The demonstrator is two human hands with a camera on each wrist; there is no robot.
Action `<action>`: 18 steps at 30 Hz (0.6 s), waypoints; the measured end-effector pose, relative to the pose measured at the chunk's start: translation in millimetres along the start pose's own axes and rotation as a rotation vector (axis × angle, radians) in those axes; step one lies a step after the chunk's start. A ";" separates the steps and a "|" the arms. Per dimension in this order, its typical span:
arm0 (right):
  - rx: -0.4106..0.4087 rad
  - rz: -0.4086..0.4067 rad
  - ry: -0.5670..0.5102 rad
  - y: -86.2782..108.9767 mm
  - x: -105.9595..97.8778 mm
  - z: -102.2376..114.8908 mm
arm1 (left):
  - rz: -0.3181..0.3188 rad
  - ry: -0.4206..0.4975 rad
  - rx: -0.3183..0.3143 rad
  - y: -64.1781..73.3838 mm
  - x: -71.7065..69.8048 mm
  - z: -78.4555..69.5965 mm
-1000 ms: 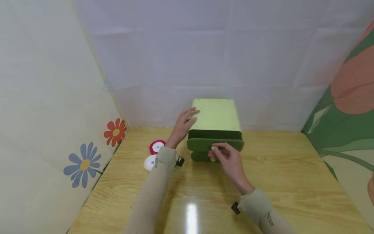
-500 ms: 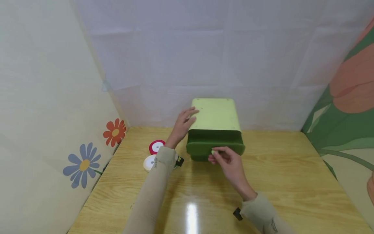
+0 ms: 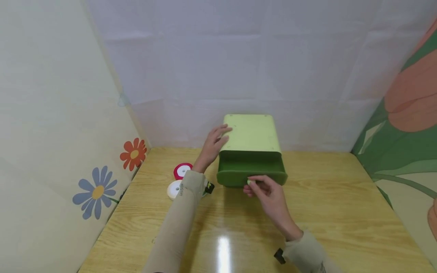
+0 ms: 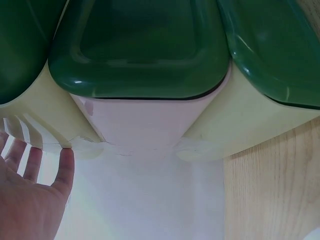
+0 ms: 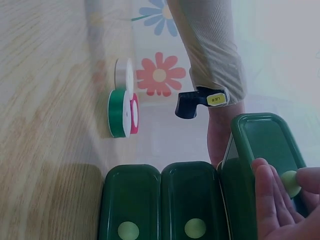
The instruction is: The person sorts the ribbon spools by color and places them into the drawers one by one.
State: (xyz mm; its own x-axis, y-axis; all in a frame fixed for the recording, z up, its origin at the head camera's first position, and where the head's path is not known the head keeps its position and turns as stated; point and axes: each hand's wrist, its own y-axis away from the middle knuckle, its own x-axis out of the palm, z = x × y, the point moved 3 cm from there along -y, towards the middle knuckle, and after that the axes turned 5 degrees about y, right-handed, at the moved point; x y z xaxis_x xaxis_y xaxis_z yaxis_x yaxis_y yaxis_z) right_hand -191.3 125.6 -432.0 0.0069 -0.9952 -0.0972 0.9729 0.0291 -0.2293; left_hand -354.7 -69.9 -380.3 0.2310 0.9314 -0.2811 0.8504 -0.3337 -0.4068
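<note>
A small drawer cabinet [image 3: 252,132] with a light green top stands on the table near the back wall. My right hand [image 3: 270,199] pinches the pale round knob [image 5: 291,184] of its top drawer [image 3: 228,178] between thumb and fingers. That dark green drawer is pulled well out, and the part of its inside in sight holds nothing. Two lower drawers, one with a knob [image 5: 195,228], sit closed in the right wrist view. Against the cabinet's upper left side rests my left hand [image 3: 211,146], fingers extended, fingertips on its surface.
Left of the cabinet lie a red ribbon spool [image 3: 178,172] and a white spool [image 3: 173,189], partly behind my left forearm. A green ribbon spool [image 5: 118,114] shows beside them in the right wrist view. A pale sheet [image 3: 205,68] hangs behind the table.
My right hand has drawn the top drawer outward, toward me, widening the opening behind its front. The left hand has stayed in place on the cabinet.
</note>
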 end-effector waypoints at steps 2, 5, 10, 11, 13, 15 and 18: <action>0.002 0.001 -0.001 1.6 0.0 0.4 | 0.001 0.000 -0.001 0.2 0.0 -0.3; 0.002 0.002 -0.003 4.2 0.1 0.9 | 0.001 0.000 -0.005 0.4 -0.1 -0.4; -0.006 0.007 -0.011 8.0 0.3 0.2 | -0.001 0.000 -0.015 0.1 0.2 0.4; -0.008 0.007 -0.011 8.7 0.4 0.2 | -0.001 -0.001 -0.016 0.1 0.3 0.5; -0.013 0.008 -0.015 10.3 0.7 0.4 | -0.001 -0.001 -0.017 0.1 0.5 0.6; -0.019 0.008 -0.018 11.8 0.8 1.1 | -0.003 -0.001 -0.016 0.1 0.6 0.6; -0.028 0.011 -0.033 13.5 0.9 1.9 | -0.006 -0.002 -0.015 0.0 0.8 0.8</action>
State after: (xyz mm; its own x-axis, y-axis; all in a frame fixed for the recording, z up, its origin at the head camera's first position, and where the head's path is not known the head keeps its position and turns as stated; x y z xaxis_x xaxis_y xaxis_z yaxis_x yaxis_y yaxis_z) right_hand -177.7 124.9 -433.4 0.0259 -0.9973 -0.0685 0.9660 0.0426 -0.2551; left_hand -354.9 -69.3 -381.2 0.2253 0.9330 -0.2806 0.8588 -0.3262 -0.3951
